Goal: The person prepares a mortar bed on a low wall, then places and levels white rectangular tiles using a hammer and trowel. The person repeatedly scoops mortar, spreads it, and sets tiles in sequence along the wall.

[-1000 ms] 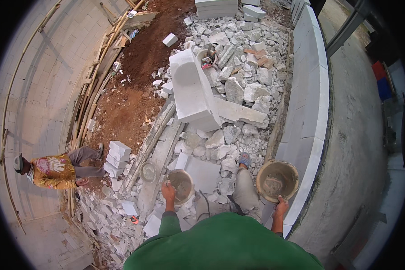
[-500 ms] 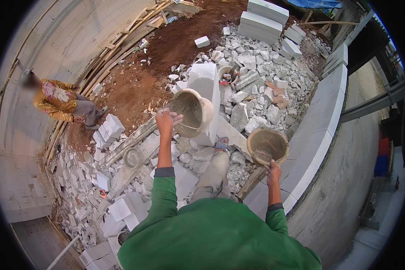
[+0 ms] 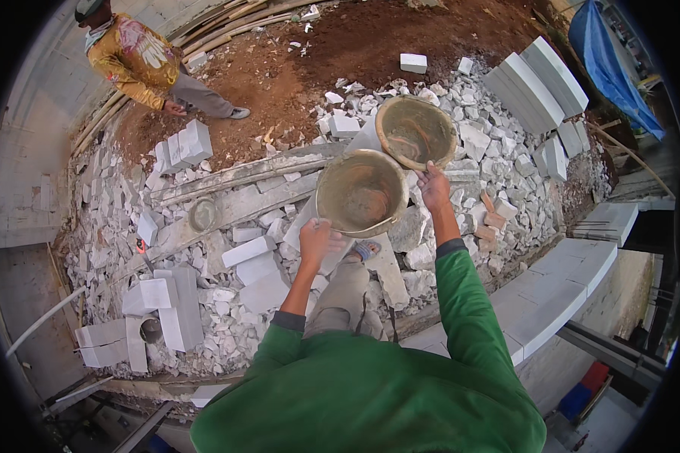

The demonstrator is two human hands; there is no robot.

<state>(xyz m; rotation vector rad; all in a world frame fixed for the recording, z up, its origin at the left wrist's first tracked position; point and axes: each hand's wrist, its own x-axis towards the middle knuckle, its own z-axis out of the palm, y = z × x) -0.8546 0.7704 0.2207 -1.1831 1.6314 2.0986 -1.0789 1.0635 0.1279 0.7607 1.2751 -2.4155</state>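
Observation:
My left hand [image 3: 321, 240] is closed at the near-left edge of a mortar-stained bucket [image 3: 363, 192]; whether it grips the rim or the wire handle is unclear. Fingers of my right hand [image 3: 434, 187] are closed on the near rim of a second stained bucket [image 3: 416, 133], farther off and to the right. Both buckets tip their mouths toward me, showing grey-brown residue inside. They are side by side, seemingly touching, in front of an upright pale block [image 3: 366, 137] that they largely hide.
Broken white rubble [image 3: 476, 151] surrounds my sandalled foot [image 3: 366, 249]. A concrete beam [image 3: 242, 177] crosses at left. Stacked blocks [image 3: 525, 90] stand far right, and a low block wall [image 3: 540, 294] runs along my right. Another person [image 3: 140, 60] stands far left on reddish soil.
My right hand has brought its bucket forward and left, beside the other one. The left bucket's mouth has turned more toward me. My view has shifted, and the other person appears farther up.

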